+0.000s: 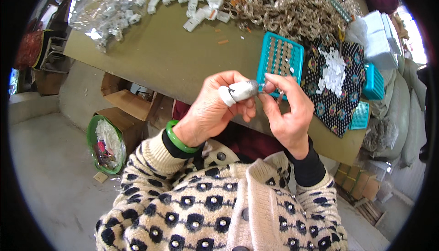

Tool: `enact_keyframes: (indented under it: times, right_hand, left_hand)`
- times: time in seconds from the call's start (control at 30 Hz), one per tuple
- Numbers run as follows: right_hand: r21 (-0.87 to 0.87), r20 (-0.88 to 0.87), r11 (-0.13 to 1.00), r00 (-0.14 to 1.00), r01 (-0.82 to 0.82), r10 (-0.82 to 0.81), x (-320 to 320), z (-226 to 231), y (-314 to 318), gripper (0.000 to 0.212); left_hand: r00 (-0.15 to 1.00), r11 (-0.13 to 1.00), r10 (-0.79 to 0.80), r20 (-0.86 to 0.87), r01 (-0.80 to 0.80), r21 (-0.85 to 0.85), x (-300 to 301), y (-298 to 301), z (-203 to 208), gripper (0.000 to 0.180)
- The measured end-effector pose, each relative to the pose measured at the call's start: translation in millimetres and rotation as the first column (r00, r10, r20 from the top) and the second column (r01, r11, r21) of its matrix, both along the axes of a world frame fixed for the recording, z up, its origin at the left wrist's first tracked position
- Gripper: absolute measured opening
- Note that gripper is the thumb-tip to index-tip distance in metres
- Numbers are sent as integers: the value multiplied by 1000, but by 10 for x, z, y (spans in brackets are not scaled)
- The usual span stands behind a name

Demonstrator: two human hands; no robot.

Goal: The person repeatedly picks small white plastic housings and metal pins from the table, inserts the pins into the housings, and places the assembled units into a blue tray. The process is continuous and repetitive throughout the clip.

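Observation:
My left hand (204,106) wears a white covering, dark at the tip, on one digit, and a green bangle (172,137) circles its wrist. That covered tip meets the fingertips of my right hand (292,116) in front of my chest. Between the two hands sits a small shiny piece, too small and partly hidden to name. My right thumb and index finger are pinched together on it. Just beyond them lies a teal plastic tray (298,52) with rows of small round brownish parts (279,54).
A large heap of clear brownish chain-like pieces (279,4) covers the table's far side. White plastic parts (196,15) and a clear bag (107,10) lie left of it. At right, white flat pieces (333,70) rest on patterned cloth (322,109). A green basin (91,145) stands on the floor.

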State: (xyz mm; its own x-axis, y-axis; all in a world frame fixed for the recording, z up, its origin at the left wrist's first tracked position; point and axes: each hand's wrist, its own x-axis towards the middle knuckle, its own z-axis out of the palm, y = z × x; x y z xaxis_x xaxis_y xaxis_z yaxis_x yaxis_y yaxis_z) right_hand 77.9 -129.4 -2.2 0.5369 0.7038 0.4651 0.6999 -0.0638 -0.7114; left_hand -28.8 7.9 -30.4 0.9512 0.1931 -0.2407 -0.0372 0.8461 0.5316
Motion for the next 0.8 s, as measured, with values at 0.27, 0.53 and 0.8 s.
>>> enact_keyframes:
  times: [0.27,0.53,0.8]
  right_hand:
    - [127,-182,991,981,-42,65,21,-20,-44,17]
    - [113,-624,992,773,-51,111,-31,-35,-165,9]
    - [160,15,964,977,-214,214,125,90,-11,18]
  left_hand:
    - [987,861,152,-54,-105,498,31,337,55,18]
    - [847,-602,451,281,57,796,349,1292,-170,13]
    - [957,545,289,-2,-163,822,122,694,64,12]
